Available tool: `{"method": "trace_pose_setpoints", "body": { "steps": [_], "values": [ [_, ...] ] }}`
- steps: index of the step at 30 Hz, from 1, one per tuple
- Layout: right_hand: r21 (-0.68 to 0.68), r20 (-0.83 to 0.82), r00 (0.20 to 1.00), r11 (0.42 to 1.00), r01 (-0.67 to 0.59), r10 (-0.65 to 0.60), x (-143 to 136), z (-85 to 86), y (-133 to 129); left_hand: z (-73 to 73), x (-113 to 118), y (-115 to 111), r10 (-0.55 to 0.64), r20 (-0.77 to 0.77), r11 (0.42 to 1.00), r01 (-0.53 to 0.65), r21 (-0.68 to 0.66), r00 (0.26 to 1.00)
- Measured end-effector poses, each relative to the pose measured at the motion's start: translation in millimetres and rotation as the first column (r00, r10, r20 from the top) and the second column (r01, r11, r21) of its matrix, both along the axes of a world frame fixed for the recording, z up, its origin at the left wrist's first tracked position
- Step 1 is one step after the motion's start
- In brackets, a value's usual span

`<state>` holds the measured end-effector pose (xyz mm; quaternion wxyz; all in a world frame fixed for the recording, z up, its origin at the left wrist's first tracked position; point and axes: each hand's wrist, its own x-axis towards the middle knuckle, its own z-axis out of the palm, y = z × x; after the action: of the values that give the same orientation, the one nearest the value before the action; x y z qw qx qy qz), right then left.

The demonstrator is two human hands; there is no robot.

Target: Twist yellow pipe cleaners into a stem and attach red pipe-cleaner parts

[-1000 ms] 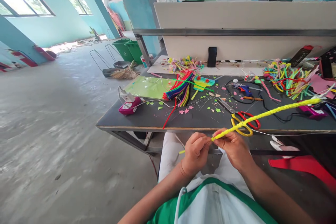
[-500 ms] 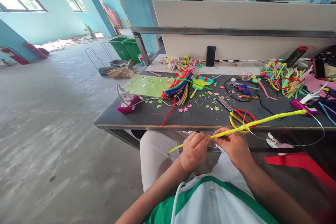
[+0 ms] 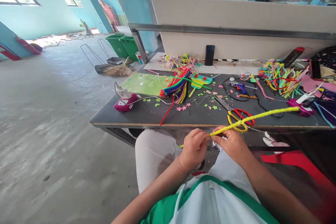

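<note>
A long yellow twisted stem point(image 3: 258, 116) slants up to the right over the table's front edge. My left hand point(image 3: 194, 147) is closed round its lower end, and a short yellow tail shows to the left of the fingers. Beside it, my right hand point(image 3: 232, 143) pinches the stem between thumb and fingers. Behind the stem lie scissors point(image 3: 236, 117) with red and yellow handles. A bundle of coloured pipe cleaners point(image 3: 178, 84) rests on the table further back.
The dark table point(image 3: 147, 113) also bears a blue glue gun point(image 3: 241, 87), a magenta power block point(image 3: 126, 103), small star cutouts and a colourful pile point(image 3: 283, 77) at right. A black phone point(image 3: 209, 55) leans on the white board. Red fabric lies lower right.
The stem's far end has dropped and moved left a little, and less yellow tail shows left of my left hand. Both hands keep their hold. The view has shifted slightly.
</note>
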<state>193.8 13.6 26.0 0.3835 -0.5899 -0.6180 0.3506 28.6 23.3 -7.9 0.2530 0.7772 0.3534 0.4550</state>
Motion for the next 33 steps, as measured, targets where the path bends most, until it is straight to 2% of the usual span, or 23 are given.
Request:
{"method": "trace_pose_setpoints", "body": {
  "steps": [5,9,12,15,20,23,24,25,28,30,33],
  "values": [
    [-0.045,-0.025,0.999,0.999,-0.022,0.021,4,-8.3,5,6.0,1,5,-0.047,-0.046,0.999,0.048,0.026,0.998],
    [-0.065,0.034,0.999,0.997,-0.031,0.034,12,-1.8,9,13.0,4,13,-0.098,-0.139,0.994,0.105,0.041,0.985],
    [-0.088,0.096,0.994,0.995,-0.037,0.046,18,3.5,14,13.7,5,23,-0.188,-0.177,0.981,0.194,0.021,0.966],
    [-0.158,0.068,0.994,0.985,-0.075,0.086,22,5.0,24,10.0,4,34,-0.293,-0.192,0.955,0.294,-0.023,0.937],
    [-0.270,-0.019,0.991,0.954,-0.133,0.133,27,2.6,38,0.8,3,45,-0.332,-0.093,0.941,0.323,-0.101,0.939],
    [-0.293,-0.110,0.978,0.935,-0.200,0.175,29,0.7,39,-2.8,5,43,-0.311,0.058,0.910,0.315,-0.270,0.949],
    [-0.299,-0.141,0.971,0.927,-0.228,0.193,30,0.3,39,-3.7,6,42,-0.303,0.130,0.870,0.330,-0.366,0.944],
    [-0.301,-0.169,0.963,0.919,-0.255,0.212,31,0.0,38,-4.5,6,39,-0.292,0.210,0.806,0.358,-0.472,0.933],
    [-0.271,-0.213,0.940,0.909,-0.317,0.264,34,-1.0,34,-7.3,8,31,-0.204,0.439,0.517,0.477,-0.710,0.875],
    [-0.218,-0.210,0.927,0.910,-0.353,0.309,35,-2.7,33,-10.2,10,26,-0.116,0.561,0.360,0.561,-0.745,0.819],
    [-0.120,-0.201,0.892,0.894,-0.432,0.404,34,-6.3,35,-15.6,11,20,-0.002,0.698,0.218,0.682,-0.698,0.716]
  ]
}}
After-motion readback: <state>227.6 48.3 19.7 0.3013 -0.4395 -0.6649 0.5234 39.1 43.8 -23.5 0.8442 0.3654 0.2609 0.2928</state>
